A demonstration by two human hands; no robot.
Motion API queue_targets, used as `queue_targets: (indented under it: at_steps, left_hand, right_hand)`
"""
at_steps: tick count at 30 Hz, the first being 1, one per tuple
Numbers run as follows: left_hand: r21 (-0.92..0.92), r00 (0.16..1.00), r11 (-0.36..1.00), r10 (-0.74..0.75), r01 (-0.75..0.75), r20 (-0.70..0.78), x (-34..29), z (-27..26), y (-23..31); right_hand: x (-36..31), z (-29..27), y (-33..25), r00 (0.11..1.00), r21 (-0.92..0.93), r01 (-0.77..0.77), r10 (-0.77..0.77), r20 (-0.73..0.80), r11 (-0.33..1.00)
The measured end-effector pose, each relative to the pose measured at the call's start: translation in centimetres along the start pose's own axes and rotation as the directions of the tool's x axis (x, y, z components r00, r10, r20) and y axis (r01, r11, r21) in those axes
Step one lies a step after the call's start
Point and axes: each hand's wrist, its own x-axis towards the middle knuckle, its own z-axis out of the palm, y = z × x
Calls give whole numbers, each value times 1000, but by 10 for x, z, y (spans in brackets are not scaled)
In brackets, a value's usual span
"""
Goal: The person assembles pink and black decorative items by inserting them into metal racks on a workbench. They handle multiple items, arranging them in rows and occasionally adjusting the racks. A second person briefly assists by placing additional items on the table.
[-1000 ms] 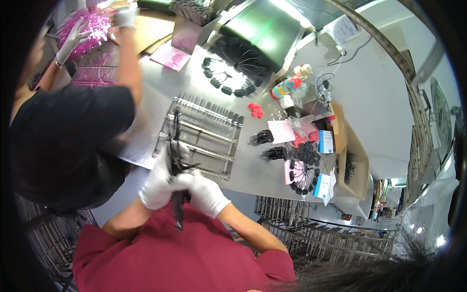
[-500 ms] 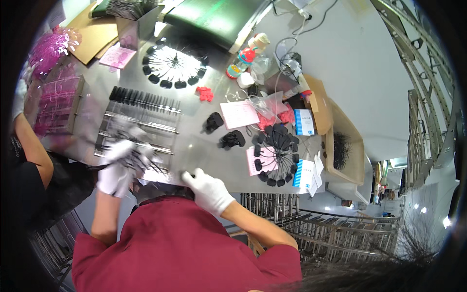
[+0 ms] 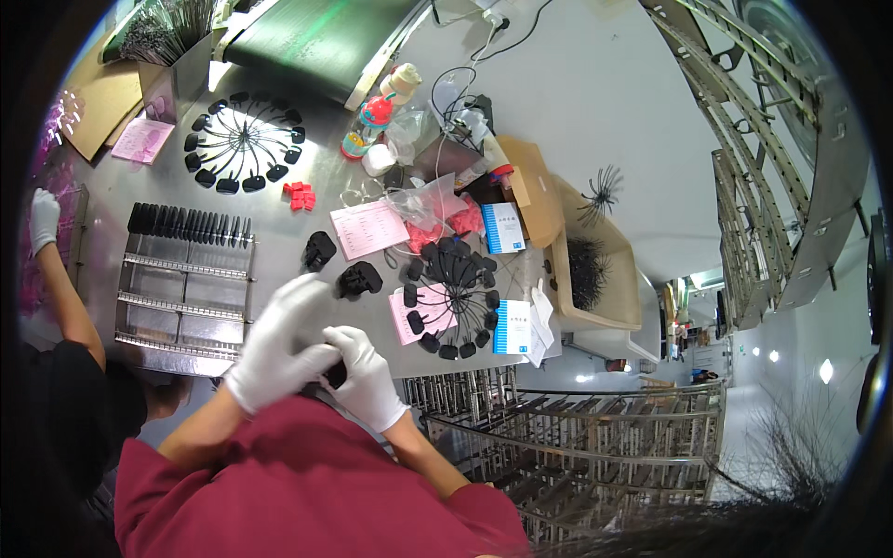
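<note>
My left hand, in a white glove, is raised at the table's front edge. Its fingers are stretched out, partly smeared by motion, and its thumb comes close to my right hand. My right hand, also gloved, is closed around a small black part, most of which is hidden by the gloves. Over the beige bin at the right, a spidery bundle of black wires appears in mid-air. To the left of my hands lies a metal rack with a row of black pieces along its far side.
Rings of black wired parts lie at the far left and at the right. Two black lumps sit beyond my hands. A pink sheet, blue-white booklets and red pieces lie around. A co-worker's gloved hand is at far left.
My left hand has left the rack and moved right, beside my right hand. The black wire bundle it held is now away from it, over the bin. The view has shifted right.
</note>
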Motion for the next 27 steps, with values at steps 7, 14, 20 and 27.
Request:
queue_targets:
  at_steps: [7, 14, 20, 27]
  left_hand:
    - [-661, 803, 470, -445, 586, 395, -115, -74, -49]
    - [394, 978, 919, 110, -33, -177, -116, -138, -36]
    - [-814, 769, 272, -568, 513, 294, -176, -180, -61]
    - [-843, 674, 213, -706, 494, 217, -145, -177, -74]
  right_hand:
    - [55, 79, -70, 810, 275, 276, -377, 449, 921]
    - [68, 143, -114, 660, 572, -711, 108, 744, 408]
    - [96, 179, -158, 792, 380, 144, -336, 509, 914]
    - [122, 171, -154, 748, 386, 234, -419, 514, 892]
